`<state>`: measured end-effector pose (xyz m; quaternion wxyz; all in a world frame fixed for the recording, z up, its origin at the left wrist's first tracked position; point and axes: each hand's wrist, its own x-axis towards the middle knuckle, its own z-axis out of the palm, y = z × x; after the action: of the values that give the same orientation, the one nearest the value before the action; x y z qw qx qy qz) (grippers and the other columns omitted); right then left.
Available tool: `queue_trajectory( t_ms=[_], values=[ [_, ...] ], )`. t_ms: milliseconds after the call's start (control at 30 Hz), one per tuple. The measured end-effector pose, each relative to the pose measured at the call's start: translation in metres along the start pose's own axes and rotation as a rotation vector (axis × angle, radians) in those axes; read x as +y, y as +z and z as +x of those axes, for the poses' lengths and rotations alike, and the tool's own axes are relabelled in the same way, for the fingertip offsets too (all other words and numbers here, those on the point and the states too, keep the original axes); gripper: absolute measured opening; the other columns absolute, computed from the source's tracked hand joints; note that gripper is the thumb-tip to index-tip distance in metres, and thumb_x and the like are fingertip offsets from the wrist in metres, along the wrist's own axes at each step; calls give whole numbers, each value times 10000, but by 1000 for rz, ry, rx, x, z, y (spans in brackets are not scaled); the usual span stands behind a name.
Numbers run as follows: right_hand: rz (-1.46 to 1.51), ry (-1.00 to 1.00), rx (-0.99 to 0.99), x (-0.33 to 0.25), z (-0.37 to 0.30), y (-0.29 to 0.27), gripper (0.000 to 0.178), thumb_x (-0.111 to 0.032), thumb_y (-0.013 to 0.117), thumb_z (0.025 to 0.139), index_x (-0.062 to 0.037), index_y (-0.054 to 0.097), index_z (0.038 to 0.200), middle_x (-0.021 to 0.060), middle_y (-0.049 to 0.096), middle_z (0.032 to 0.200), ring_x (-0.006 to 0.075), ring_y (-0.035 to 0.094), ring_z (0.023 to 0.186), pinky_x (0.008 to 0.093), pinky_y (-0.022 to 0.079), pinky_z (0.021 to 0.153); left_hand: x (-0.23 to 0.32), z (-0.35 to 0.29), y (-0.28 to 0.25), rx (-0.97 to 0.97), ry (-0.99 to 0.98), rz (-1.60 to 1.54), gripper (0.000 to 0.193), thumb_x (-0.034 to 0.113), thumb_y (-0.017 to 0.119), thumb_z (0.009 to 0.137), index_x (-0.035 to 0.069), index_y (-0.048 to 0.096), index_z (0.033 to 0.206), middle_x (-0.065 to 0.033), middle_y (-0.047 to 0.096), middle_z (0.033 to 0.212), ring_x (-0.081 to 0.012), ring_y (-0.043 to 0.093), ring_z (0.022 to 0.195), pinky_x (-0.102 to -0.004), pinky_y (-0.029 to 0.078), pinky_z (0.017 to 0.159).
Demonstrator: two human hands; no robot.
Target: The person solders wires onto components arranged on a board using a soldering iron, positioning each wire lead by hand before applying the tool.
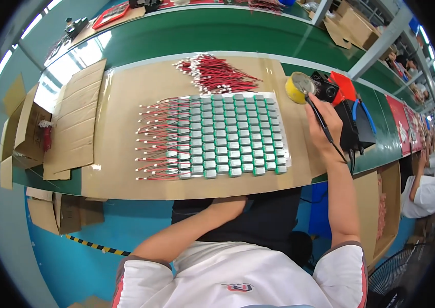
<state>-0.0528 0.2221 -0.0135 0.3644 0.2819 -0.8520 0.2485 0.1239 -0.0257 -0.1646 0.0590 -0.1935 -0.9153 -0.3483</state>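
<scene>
Fingers of the right hand [330, 120] wrap around a black soldering iron [322, 119] like a pen, its tip end at the yellow spool [292, 91]; whether they touch is unclear. The iron is right of the rows of small silver-and-green blocks [234, 137] and left of a black box [363, 132]. It looks light and stiff, though its cord [339, 150] could tug; the handle seems the safe hold, as the tip may be hot. The left hand [232, 207] lies at the lap, its grip impossible to tell.
</scene>
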Motion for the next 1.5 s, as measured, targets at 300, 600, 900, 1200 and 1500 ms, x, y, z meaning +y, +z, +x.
queue_trajectory(
  t_ms=[300,600,900,1200,1500],
  values=[
    [587,180,-185,-37,68,44,333,-39,697,1044,-82,732,1373,53,784,940,79,658,708,240,526,630,21,-31,-70,-566,271,-125,262,270,716,1008,24,716,1097,-144,703,984,-359,720,942,-491,596,825],
    [643,142,-135,-34,66,96,230,-54,664,1071,-90,756,1278,65,791,999,98,708,751,243,583,586,-1,105,-254,157,184,53,84,85,783,906,25,757,957,-95,715,892,-267,693,746,-363,570,660],
    [693,146,-158,-47,57,85,219,-44,646,1080,-71,753,1269,73,784,1040,117,729,806,237,567,599,-90,197,-238,5,-109,390,186,215,777,915,36,782,967,-160,762,998,-365,729,990,-481,572,892],
    [674,49,-136,-47,57,85,214,-20,670,1059,-48,756,1253,80,788,998,119,729,754,232,548,566,-99,203,-235,-88,-129,369,212,226,767,932,24,779,995,-166,781,990,-353,745,972,-463,577,896],
    [665,15,-135,-49,53,87,222,1,682,1039,-49,764,1240,80,776,940,126,733,726,243,542,540,-90,205,-244,-24,-164,315,194,176,782,916,17,825,1018,-191,780,987,-368,749,961,-464,583,881]
  ],
)
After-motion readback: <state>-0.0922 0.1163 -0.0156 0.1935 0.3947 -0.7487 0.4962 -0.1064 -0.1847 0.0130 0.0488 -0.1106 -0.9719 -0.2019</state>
